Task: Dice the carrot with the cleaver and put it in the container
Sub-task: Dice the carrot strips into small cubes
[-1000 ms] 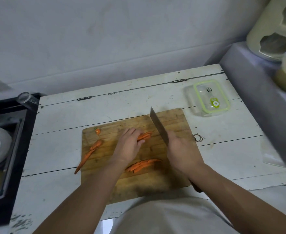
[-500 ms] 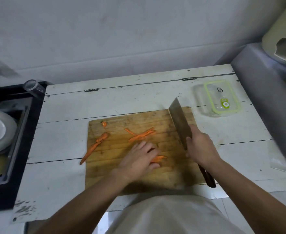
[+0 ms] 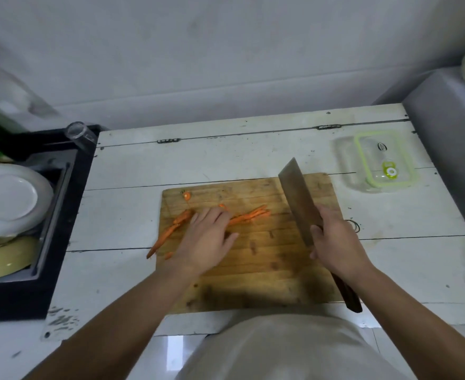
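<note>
Left hand lies flat over my carrot strips; right hand grips the cleaver raised. Chopping near those fingers risks a cut.

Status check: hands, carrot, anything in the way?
Right hand grips cleaver, blade raised over board. Left hand flat on carrot strips, none diced. Container lidded, off the board's far right corner.

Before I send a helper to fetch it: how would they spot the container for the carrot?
Start at the wooden cutting board on the white table. Look past its far right corner, beyond the cleaver. The container sits there alone: clear, rectangular, with a lime-green rimmed lid.
</note>
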